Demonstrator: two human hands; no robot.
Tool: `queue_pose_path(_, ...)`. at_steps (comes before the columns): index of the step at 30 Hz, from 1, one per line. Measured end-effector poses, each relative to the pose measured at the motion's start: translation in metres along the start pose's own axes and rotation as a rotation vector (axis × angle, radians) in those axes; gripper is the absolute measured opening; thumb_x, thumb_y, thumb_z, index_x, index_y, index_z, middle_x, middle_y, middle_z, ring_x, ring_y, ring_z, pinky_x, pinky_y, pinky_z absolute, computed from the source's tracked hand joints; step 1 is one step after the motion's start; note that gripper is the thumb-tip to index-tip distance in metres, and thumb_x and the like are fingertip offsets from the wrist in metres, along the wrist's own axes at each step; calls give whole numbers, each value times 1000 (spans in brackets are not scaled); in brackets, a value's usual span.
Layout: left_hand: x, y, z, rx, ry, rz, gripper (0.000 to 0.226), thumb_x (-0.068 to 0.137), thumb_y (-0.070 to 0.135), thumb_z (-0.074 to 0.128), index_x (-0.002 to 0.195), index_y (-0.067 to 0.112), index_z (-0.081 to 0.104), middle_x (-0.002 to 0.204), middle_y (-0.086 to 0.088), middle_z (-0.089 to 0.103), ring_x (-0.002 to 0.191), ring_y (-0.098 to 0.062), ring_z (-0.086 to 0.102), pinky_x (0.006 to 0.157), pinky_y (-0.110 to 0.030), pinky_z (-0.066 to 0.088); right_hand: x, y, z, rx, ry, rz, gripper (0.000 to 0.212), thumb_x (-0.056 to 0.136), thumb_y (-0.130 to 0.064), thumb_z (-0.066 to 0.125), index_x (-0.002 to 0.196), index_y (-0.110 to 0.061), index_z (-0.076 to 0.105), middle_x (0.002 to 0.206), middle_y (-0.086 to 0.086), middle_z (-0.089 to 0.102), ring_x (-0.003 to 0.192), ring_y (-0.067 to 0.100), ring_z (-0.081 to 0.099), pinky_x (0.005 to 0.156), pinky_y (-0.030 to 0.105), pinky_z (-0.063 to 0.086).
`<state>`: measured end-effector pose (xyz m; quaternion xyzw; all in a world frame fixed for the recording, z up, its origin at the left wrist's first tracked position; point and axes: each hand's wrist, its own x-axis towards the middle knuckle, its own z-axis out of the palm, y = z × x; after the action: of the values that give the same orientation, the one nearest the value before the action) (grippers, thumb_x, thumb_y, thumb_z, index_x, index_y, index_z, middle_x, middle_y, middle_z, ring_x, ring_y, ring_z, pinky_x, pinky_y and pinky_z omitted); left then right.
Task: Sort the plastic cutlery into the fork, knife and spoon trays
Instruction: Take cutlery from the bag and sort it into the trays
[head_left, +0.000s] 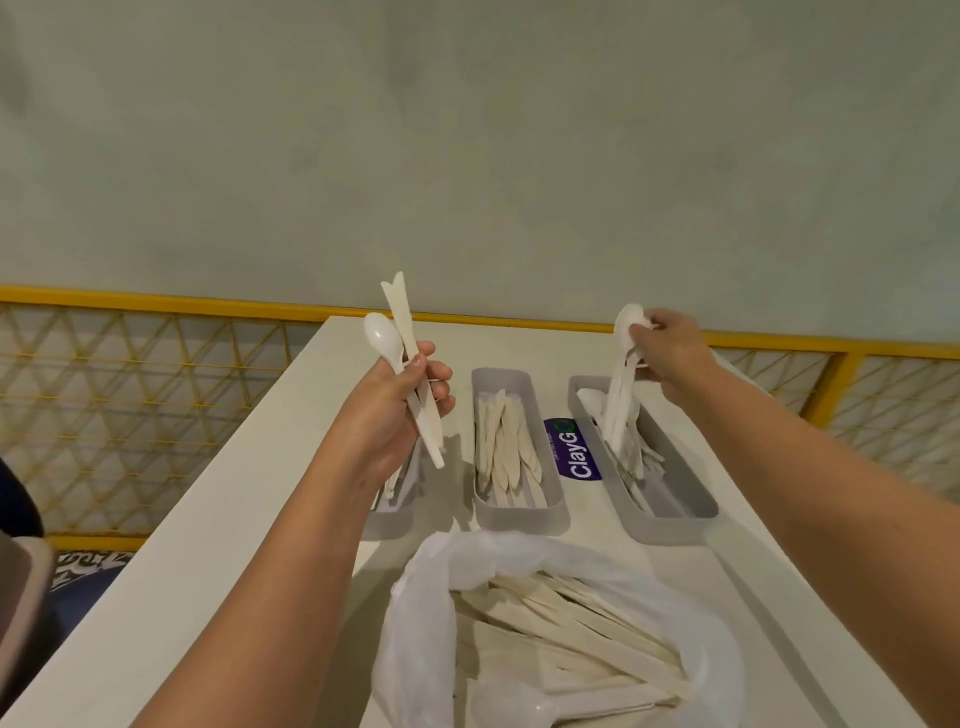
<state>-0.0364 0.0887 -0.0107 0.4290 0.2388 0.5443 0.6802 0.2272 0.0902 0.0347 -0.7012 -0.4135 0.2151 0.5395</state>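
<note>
- Spoons (621, 400) — a white, glossy bunch, blurred; one bowl stands above the fingertips and the handles hang below them, their ends down in the right tray (691, 501).
- The right hand (672, 358) pinches that bunch between thumb and curled fingers.
- A single white spoon (383, 335) and two flat pieces (404, 332), cream and matte, rise above the fingers of the left hand (395, 402); one flat piece has a notched tip, and their lower ends stick out under the palm.
- The left hand's fingers are wrapped round all three, thumb across the front.
- Below this hand is the left tray (387, 525), mostly hidden by the wrist; a few cream pieces show in it.
- Between the two hands lies the middle tray (519, 514), grey, filled with cream flat pieces laid lengthwise.
- A blue "ClayG" sticker (574, 449) sits on the surface between the middle and right trays.
- Nearer than the wrists, an open translucent bag (431, 623) holds many cream flat pieces and at least one white spoon.
- All of this rests on a plain white table (234, 519).
- Beyond the fingertips runs a yellow rail (156, 301) over pale mesh (130, 405) — above it, a bare grey-green wall (467, 130).
</note>
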Motion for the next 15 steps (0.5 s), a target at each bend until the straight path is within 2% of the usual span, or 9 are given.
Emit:
queue_pose_path(1,0,-1,1,4,-10,-4,19,101,9,33,97,14,50,62,0,59,51,-9,52,56,-23,52,4,8,1,-107,6,0,37,94,-4,45,131,-3,50,116,21,58,89,32,58,63,39,55)
queue_pose_path(3,0,-2,2,6,-25,-20,19,101,8,33,96,14,51,64,-1,58,52,-10,51,54,-23,51,8,23,5,-312,-8,2,41,93,-3,45,134,-3,49,130,22,55,105,37,59,82,46,55)
queue_pose_path(4,0,-3,3,13,-30,-29,20,101,8,33,95,13,51,66,-2,58,52,-11,51,53,-23,51,10,29,7,-388,-26,-6,42,94,-3,43,135,-2,48,134,20,52,113,37,56,92,47,51)
queue_pose_path(6,-1,-4,3,35,-30,-50,20,101,9,33,97,13,52,67,-3,58,54,-12,51,53,-23,51,11,40,12,-478,-60,-26,41,95,-3,41,135,0,48,138,19,50,121,37,51,100,43,46)
queue_pose_path(9,-2,-4,4,58,-24,-76,19,101,9,33,99,12,52,65,-2,61,57,-13,52,53,-24,51,13,50,20,-588,-110,-59,37,95,-2,41,130,2,52,132,22,54,119,37,52,97,36,43)
queue_pose_path(12,-4,-4,4,94,-27,-95,20,101,10,35,100,13,54,65,-1,63,57,-12,54,58,-27,50,16,57,27,-663,-141,-56,35,95,-2,42,128,3,54,128,23,57,116,37,54,95,37,44)
queue_pose_path(15,-4,-4,3,146,-26,-104,20,101,13,36,101,16,55,66,-1,63,56,-13,52,61,-30,47,17,59,30,-779,-164,-52,37,95,-5,46,132,-1,49,133,19,52,118,35,52,98,38,44)
